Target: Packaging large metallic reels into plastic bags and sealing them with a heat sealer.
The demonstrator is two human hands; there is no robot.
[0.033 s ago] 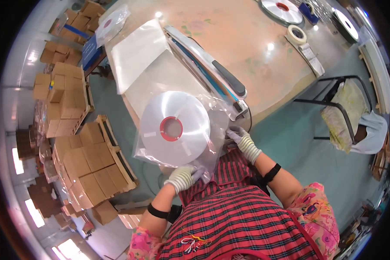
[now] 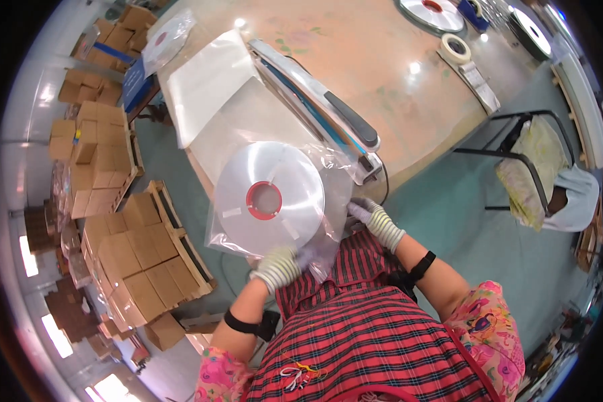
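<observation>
A wide silver reel [image 2: 291, 177] with a red core [image 2: 250, 201] lies inside a clear plastic bag [image 2: 335, 201] at the near edge of the table. White strips of tape stick to the reel's face. At the bag's near side is my left hand [image 2: 278, 268], in a striped glove; it touches the bag, but its fingers are smeared by motion. My right hand [image 2: 376, 220], gloved alike, is closed on the bag's right edge, its fingertips partly hidden. Just beyond the bag lies a long bag sealer [image 2: 321, 107] with a dark handle.
Flat plastic bags [image 2: 211, 87] are stacked left of the sealer. Masking tape [image 2: 455, 48] and another reel [image 2: 435, 13] lie on the table's far right. A metal chair [image 2: 539, 167] with cloths stands right. Cartons [image 2: 141, 248] on pallets stand left.
My left hand has shifted slightly up and right over the near edge of the bag, nearer the reel. My right hand and the reel stay almost in place.
</observation>
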